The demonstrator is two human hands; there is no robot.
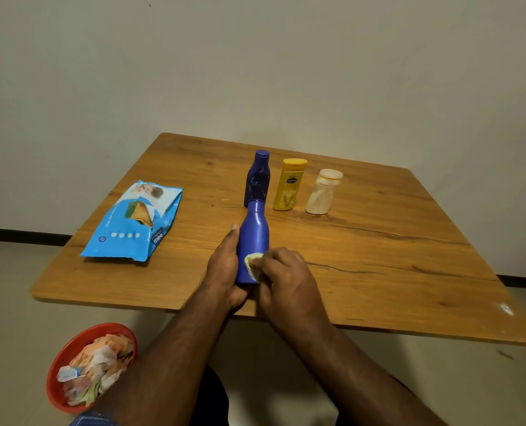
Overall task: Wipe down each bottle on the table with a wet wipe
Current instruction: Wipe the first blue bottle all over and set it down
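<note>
Near the front edge of the wooden table (394, 272), the left hand (225, 269) curls round the blue bottle (253, 238), tilted with its cap pointing away, while the right hand (286, 281) pinches a wet wipe (252, 262) against its lower side. Three more bottles stand in a row behind: dark blue bottle (258, 179), yellow bottle (289, 186), cream bottle (323, 193) (four in all), with bare tabletop to their right. One wipes pack (135, 222) lies at the left, and a red bin (71, 352) of seemingly used wipes sits below the table edge.

Both forearms extend forward, converging at the hands. Left hand (225, 265) grips with fingers curled. Right hand (281, 278) pinches, knuckles up.
</note>
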